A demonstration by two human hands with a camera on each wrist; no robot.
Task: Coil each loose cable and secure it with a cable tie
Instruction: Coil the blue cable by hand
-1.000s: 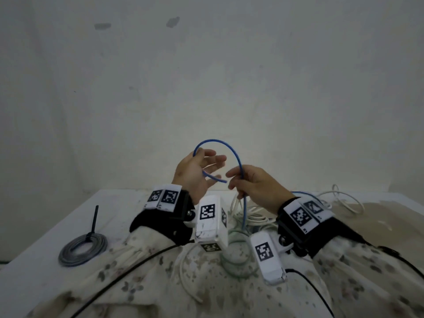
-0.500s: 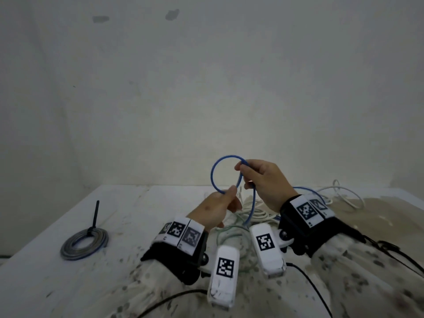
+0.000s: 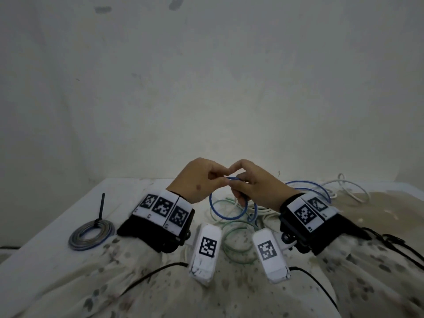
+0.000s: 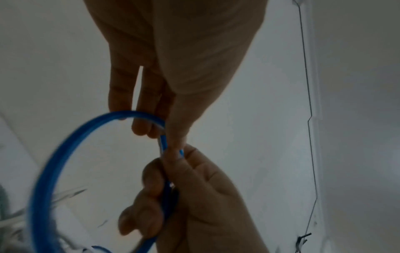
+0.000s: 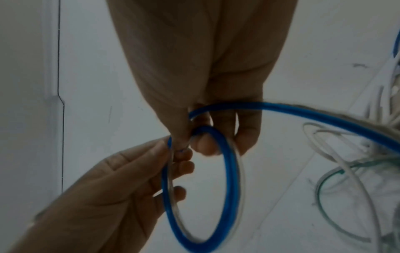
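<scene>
Where the two hands meet above the desk (image 3: 57, 228), the left hand (image 3: 197, 182) pinches the top of the blue cable (image 3: 227, 216) loop while the right hand (image 3: 257, 189) curls its fingers (image 4: 149, 186) round the same spot. The loop hangs below them, over loose white and green cables (image 3: 236, 239). Well left of the loop lies a tied grey coil (image 3: 91, 234).

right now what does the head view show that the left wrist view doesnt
Only the head view shows the grey coiled cable already lying on the table, and the loose white cables and green cable behind the hands. Only the left wrist view shows close up the left hand pinching the loop where its turns cross. Both show the blue cable loop held by the left hand and the right hand.
</scene>
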